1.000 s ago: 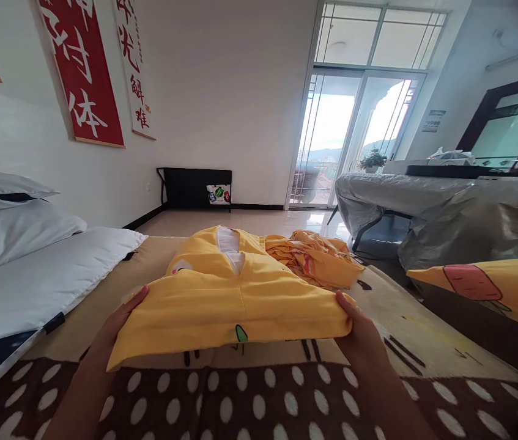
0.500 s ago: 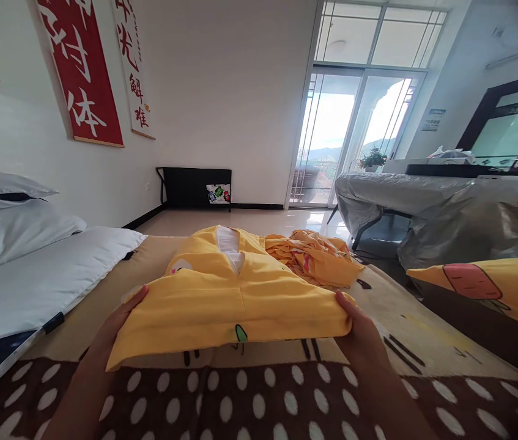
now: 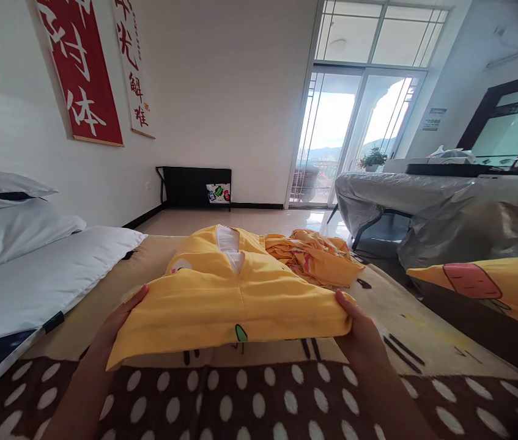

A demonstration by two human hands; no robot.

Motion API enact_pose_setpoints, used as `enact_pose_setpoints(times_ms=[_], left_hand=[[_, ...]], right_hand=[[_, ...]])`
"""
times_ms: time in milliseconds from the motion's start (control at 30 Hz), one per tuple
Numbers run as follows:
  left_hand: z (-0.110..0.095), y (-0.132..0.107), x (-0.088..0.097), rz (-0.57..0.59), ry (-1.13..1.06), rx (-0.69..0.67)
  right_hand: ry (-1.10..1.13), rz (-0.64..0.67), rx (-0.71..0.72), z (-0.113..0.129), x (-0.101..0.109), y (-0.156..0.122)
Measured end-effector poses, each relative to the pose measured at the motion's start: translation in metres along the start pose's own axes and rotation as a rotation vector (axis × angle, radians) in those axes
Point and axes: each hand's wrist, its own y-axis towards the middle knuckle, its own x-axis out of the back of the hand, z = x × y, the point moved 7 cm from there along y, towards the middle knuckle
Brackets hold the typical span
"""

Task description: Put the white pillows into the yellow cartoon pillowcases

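A yellow cloth (image 3: 235, 308), with a green printed leaf along its front edge and an opening showing white inside, stretches between my two hands. Its kind I cannot make out for sure. My left hand (image 3: 123, 318) grips the left edge, thumb on top. At the right end my right hand (image 3: 357, 321) pinches the corner, thumb on top and fingers hidden beneath. The cloth's near edge is lifted a little above the patterned blanket (image 3: 268, 403); its far part rests there. Just behind it on the right lies a crumpled orange-yellow cloth (image 3: 318, 260) with a print.
White pillows (image 3: 52, 269) with dark trim lie at the left. On the right is a yellow pillow (image 3: 510, 290) with a carrot print. Beyond it stands a table (image 3: 424, 186) under plastic sheeting. A black folded frame (image 3: 185, 186) leans by the far wall, near a glass door (image 3: 350, 134).
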Motion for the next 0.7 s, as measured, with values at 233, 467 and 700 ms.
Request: enact_pose_setpoints(times_ms=[233, 467, 700], left_hand=[[-0.0008, -0.0002, 0.0013, -0.019, 0.000, 0.007], [-0.0016, -0.0017, -0.0002, -0.031, -0.003, -0.012], [0.0007, -0.0008, -0.0004, -0.023, 0.003, 0.003]], right_hand=[[0.009, 0.002, -0.005, -0.0005, 0.0006, -0.0010], [0.003, 0.001, 0.000, 0.0000, 0.0003, -0.0008], [-0.014, -0.016, -0.013, -0.0002, -0.0003, -0.0016]])
